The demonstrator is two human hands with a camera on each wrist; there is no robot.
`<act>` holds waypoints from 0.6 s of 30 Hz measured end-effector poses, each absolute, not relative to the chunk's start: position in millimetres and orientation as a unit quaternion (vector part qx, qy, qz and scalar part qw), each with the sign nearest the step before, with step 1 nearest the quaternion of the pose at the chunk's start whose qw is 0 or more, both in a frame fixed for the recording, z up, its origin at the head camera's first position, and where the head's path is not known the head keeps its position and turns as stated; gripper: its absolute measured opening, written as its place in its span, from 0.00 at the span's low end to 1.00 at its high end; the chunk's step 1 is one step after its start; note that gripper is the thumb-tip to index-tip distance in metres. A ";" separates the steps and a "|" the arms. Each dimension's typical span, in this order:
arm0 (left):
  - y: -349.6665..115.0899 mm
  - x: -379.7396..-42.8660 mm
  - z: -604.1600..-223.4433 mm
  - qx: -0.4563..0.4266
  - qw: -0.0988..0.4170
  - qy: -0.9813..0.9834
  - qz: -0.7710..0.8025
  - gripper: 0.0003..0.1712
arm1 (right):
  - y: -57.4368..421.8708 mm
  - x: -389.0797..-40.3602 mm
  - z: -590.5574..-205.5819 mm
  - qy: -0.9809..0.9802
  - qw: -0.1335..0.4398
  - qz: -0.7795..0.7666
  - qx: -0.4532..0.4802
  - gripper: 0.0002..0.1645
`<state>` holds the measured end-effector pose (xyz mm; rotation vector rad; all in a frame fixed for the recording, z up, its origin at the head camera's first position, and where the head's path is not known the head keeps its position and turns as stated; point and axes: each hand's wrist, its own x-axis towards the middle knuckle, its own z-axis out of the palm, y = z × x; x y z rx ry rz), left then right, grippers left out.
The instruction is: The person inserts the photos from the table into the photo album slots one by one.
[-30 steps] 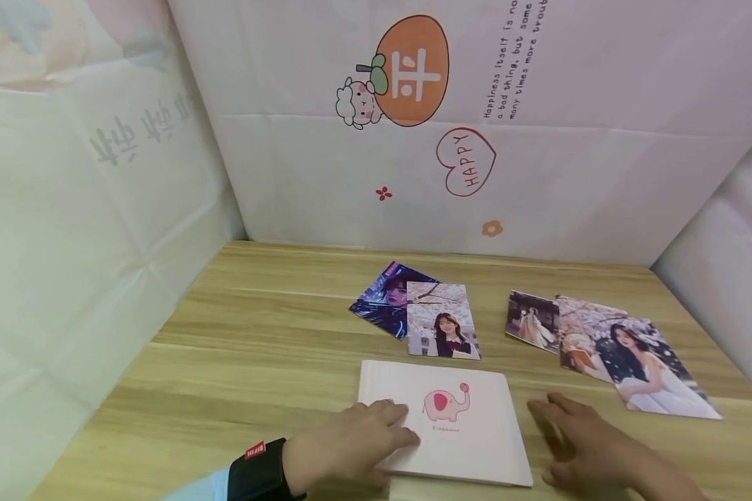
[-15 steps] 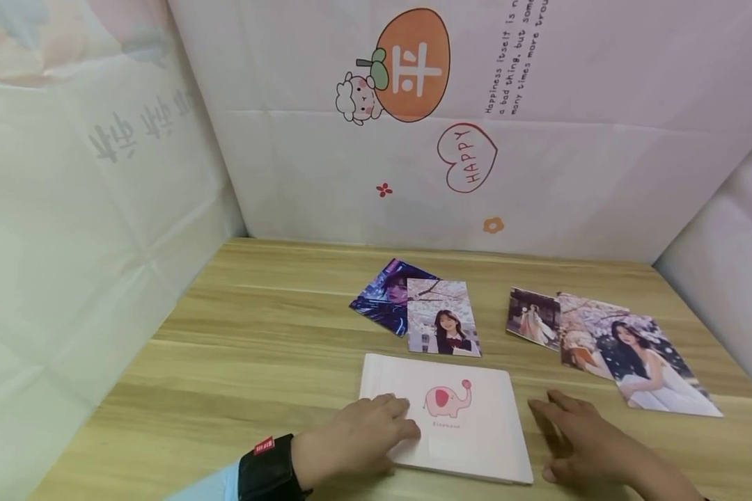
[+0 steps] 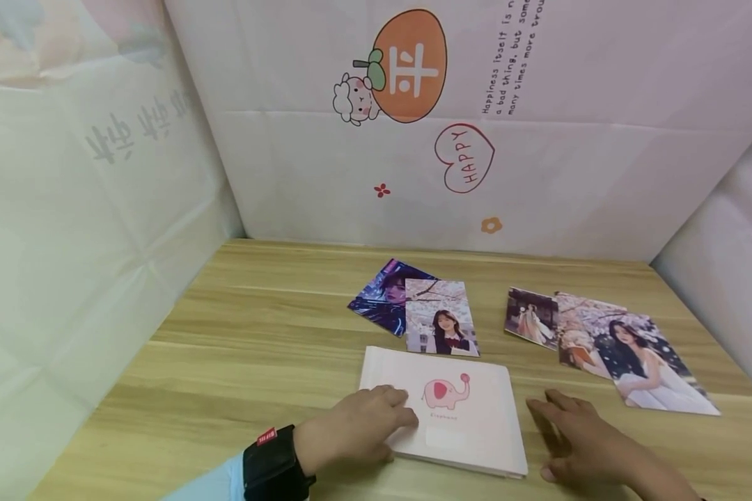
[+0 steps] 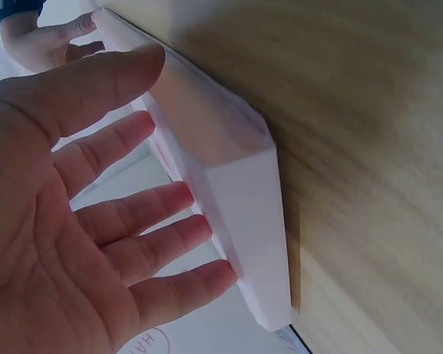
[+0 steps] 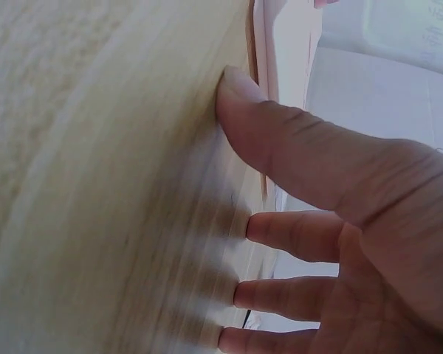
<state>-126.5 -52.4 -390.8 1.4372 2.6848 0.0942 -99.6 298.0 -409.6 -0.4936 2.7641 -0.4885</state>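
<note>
A white album (image 3: 470, 438) with a pink elephant on its cover lies closed on the table. Across its left part rests my left hand (image 3: 366, 424), fingers extended and loosely spread. In the left wrist view the fingertips of that hand (image 4: 96, 199) touch the cover of the album (image 4: 247, 214), whose thick edge faces the camera. Just right of the album, apart from it, my right hand (image 3: 585, 438) rests on the table. Its fingertips touch the wood in the right wrist view, where the thumb of the right hand (image 5: 340, 214) points toward the album's edge (image 5: 269, 44).
Behind the album, a blue-purple photo (image 3: 376, 303) lies partly under a blossom portrait photo (image 3: 439, 320). To the right, a small dark photo (image 3: 529, 319), a blossom photo (image 3: 579, 337) and a white-dress photo (image 3: 661, 369) overlap. White printed sheets (image 3: 313, 181) wall in the wooden table (image 3: 225, 348).
The album has slid slightly away from me and turned a little, with my left hand on it. My right hand and the photos have stayed in place.
</note>
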 end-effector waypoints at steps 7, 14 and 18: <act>-46.8 -124.2 -386.1 0.465 0.050 0.883 0.032 0.24 | 298.1 -99.1 -410.5 0.959 0.145 -0.172 -0.170 0.53; -47.3 -124.8 -387.0 0.472 0.052 0.878 0.054 0.22 | 299.1 -99.6 -409.8 0.958 0.159 -0.176 -0.161 0.53; -50.3 -124.9 -389.6 0.476 0.047 0.875 0.072 0.22 | 298.6 -100.2 -409.1 0.958 0.163 -0.176 -0.160 0.53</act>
